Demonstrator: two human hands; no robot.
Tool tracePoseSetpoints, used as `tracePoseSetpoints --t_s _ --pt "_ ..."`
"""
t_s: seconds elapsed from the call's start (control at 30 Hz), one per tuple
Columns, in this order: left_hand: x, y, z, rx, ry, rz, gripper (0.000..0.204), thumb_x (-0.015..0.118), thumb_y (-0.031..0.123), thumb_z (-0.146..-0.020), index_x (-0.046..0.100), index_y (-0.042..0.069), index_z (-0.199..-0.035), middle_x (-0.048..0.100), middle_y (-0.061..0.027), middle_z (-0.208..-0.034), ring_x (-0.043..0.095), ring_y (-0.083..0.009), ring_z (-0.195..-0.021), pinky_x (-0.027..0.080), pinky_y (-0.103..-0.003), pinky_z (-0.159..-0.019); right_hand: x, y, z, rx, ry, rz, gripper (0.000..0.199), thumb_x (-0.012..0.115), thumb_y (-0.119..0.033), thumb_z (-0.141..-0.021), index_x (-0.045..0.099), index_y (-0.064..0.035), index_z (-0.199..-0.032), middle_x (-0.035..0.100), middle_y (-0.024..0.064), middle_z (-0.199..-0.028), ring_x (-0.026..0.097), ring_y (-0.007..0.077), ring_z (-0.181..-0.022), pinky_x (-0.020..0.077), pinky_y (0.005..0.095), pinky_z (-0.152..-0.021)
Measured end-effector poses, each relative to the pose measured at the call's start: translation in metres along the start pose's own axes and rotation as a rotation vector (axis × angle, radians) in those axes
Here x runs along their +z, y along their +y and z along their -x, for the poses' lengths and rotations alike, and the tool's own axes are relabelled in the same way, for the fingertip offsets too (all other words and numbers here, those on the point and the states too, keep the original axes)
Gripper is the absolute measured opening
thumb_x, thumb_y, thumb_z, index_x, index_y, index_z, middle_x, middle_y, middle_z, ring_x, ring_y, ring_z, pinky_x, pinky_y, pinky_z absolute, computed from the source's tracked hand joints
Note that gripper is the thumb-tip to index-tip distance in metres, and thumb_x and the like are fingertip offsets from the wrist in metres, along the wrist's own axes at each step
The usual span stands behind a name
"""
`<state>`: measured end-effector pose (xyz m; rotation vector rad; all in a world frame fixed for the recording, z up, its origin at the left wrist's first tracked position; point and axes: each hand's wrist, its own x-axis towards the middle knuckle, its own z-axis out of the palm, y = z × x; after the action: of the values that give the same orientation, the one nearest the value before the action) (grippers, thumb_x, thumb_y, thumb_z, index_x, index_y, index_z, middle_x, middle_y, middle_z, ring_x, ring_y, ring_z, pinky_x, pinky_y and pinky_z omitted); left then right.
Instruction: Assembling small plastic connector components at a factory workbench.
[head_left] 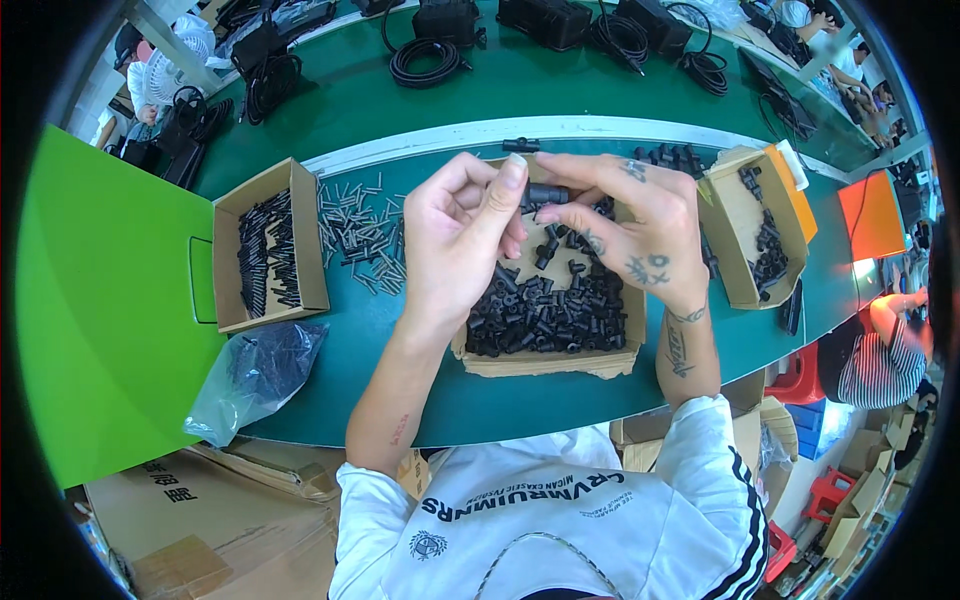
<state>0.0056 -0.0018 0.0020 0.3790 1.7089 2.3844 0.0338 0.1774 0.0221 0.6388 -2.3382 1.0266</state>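
Above the middle box, my left hand (pixel 462 225) is closed, thumb pressed over the bent fingers. Between the two hands is a small black cylindrical plastic fitting (pixel 546 194); its left end disappears behind my left fingers. The thumb and fingers of my right hand (pixel 640 225) close around its right end. Below them, a shallow cardboard box (pixel 548 364) holds a heap of black plastic fittings (pixel 550 315). One more black fitting (pixel 521 145) lies on the table just beyond my fingertips.
Left are loose metal pins (pixel 362 225), a cardboard box (pixel 318 262) of dark slim parts and a plastic bag (pixel 262 375). A cardboard box (pixel 722 245) of black fittings stands right. Coiled black cables (pixel 425 62) lie beyond the pale rail. People sit farther off.
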Motion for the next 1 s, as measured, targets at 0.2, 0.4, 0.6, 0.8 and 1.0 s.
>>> tracePoseSetpoints --t_s 0.2,0.4,0.6,0.8,1.0 --pt "0.000 -0.002 -0.001 -0.033 -0.009 0.004 0.030 0.065 0.028 -0.098 0.060 0.003 -0.082 0.060 -0.0026 -0.061 0.052 -0.0058 -0.049 0.039 -0.019 -0.045 0.004 -0.001 -0.001 -0.037 0.018 -0.022 0.042 0.079 -0.004 -0.073 0.069 -0.0051 -0.114 0.073 0.0148 -0.101 0.071 0.0292 -0.081 0.0572 0.0340 -0.071" --pt "0.001 -0.001 -0.001 -0.043 -0.019 -0.053 0.037 0.055 0.036 -0.102 0.059 0.005 -0.083 0.059 -0.0023 -0.061 0.053 -0.0074 -0.051 0.040 -0.020 -0.047 0.004 0.004 -0.002 0.020 0.053 -0.057 0.030 0.081 -0.004 -0.072 0.073 -0.0026 -0.101 0.074 0.0128 -0.092 0.072 0.0237 -0.071 0.0560 0.0297 -0.064" --pt "-0.016 -0.014 -0.010 0.287 -0.051 -0.919 0.013 0.064 0.011 -0.092 0.066 0.001 -0.084 0.064 -0.0079 -0.070 0.064 -0.0161 -0.062 0.047 -0.030 -0.053 -0.010 0.004 -0.005 0.089 0.139 -0.052 0.020 0.083 -0.002 -0.074 0.074 0.0022 -0.091 0.074 0.0116 -0.085 0.069 0.0131 -0.071 0.0526 0.0230 -0.062" --pt "-0.022 -0.060 -0.001 0.305 -0.549 -1.723 0.024 0.070 0.002 -0.071 0.069 0.006 -0.094 0.066 -0.0097 -0.103 0.062 -0.0274 -0.106 0.048 -0.043 -0.086 -0.010 0.006 -0.006 0.067 0.123 -0.079 0.020 0.084 -0.003 -0.073 0.073 0.0023 -0.090 0.074 0.0108 -0.085 0.068 0.0120 -0.070 0.0518 0.0225 -0.062" --pt "-0.015 -0.070 -0.002 0.277 -0.549 -1.703 0.034 0.073 0.004 -0.067 0.068 0.007 -0.100 0.063 -0.0146 -0.108 0.059 -0.0289 -0.112 0.046 -0.045 -0.092 -0.016 0.008 -0.007 0.062 0.127 -0.049 0.020 0.084 -0.003 -0.074 0.073 0.0019 -0.090 0.074 0.0094 -0.085 0.066 0.0111 -0.069 0.0503 0.0221 -0.060"
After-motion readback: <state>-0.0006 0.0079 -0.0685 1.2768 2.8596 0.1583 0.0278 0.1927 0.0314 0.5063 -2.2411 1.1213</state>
